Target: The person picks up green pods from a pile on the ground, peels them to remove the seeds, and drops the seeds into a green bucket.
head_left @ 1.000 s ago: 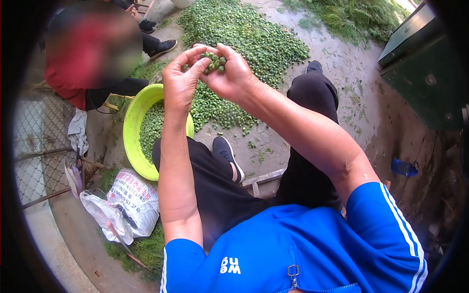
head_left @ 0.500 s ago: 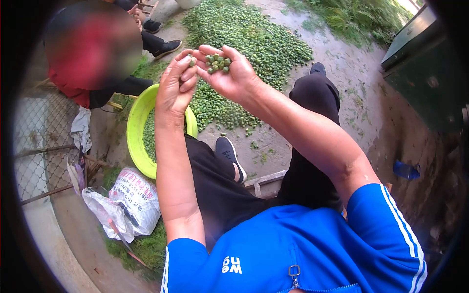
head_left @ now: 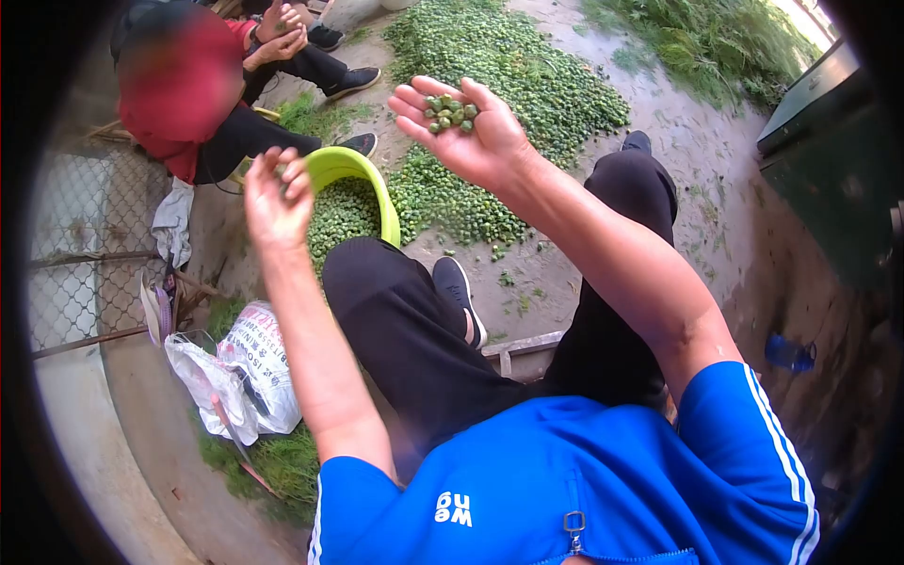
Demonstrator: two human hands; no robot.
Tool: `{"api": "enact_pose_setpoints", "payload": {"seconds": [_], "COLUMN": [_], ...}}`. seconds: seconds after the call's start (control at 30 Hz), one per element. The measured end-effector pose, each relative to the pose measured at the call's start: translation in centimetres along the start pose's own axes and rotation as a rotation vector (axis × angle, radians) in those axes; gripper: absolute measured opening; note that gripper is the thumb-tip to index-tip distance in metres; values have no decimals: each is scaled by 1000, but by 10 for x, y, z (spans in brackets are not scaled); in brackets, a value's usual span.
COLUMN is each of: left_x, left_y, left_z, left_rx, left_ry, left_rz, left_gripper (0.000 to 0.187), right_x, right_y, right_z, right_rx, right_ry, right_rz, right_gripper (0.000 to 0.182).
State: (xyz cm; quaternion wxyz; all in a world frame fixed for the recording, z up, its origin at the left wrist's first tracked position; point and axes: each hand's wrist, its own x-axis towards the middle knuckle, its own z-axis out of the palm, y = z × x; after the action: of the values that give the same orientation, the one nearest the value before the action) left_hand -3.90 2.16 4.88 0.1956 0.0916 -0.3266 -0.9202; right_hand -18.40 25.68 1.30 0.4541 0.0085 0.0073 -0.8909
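On the upturned palm of my right hand (head_left: 476, 137) lies a small pile of green round fruits (head_left: 450, 112), the fingers stretched out flat beneath it. My left hand (head_left: 278, 202) is apart from it, beside the near-left rim of the yellow-green tub (head_left: 388, 202). Its fingers are curled and blurred by motion, with something small and green showing between them, seemingly the same fruit. More such fruits (head_left: 344, 215) fill the tub, partly hidden by my knee.
A large heap of the fruits (head_left: 508, 94) spreads over the ground ahead. A person in red (head_left: 179, 104) sits at the upper left. A white sack (head_left: 259, 363) lies at left, leafy greens (head_left: 702, 42) behind, a dark green box (head_left: 829, 160) at right, a blue bottle (head_left: 789, 353) nearby.
My left hand has left my right hand and moved left and down to the tub's side. My right hand stays palm up with its fruits. The view has shifted slightly.
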Motion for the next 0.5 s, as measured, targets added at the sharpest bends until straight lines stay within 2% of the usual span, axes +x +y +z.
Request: {"api": "enact_pose_setpoints", "payload": {"seconds": [0.03, 0.07, 0.1, 0.17, 0.23, 0.3, 0.37, 0.43, 0.5], "left_x": [-12, -22, -25, -26, -23, -26, -19, -8, -4], "left_y": [15, 26, 36, 50, 43, -1, -40, -72, -97], "left_z": [-11, -19, -32, -59, -41, 36, 71, 85, 103], "left_rx": [173, 384, 386, 1987, 1900, 1255, 1236, 1351, 1410], "left_ry": [192, 290, 289, 541, 534, 239, 54, -188, -264], "left_rz": [41, 74, 73, 631, 659, 484, 456, 489, 508], "left_gripper": [23, 26, 26, 31, 30, 25, 26, 26, 26], "right_x": [-2, -6, -7, -8, -9, -8, -8, -6, -5], "right_y": [-1, -1, -1, -1, 1, 3, 4, 4, 2], "right_z": [2, 7, 8, 9, 8, 8, 7, 1, -3], "right_rx": [3, -33, -32, 2, -10, -24, -14, -2, 14], "right_ry": [-21, -52, -53, -49, -64, -76, -67, -58, -47], "right_rz": [21, 16, 15, 55, 62, 74, 82, 76, 65], "right_gripper": [55, 57, 57, 58, 58, 59, 60, 57, 54]}}
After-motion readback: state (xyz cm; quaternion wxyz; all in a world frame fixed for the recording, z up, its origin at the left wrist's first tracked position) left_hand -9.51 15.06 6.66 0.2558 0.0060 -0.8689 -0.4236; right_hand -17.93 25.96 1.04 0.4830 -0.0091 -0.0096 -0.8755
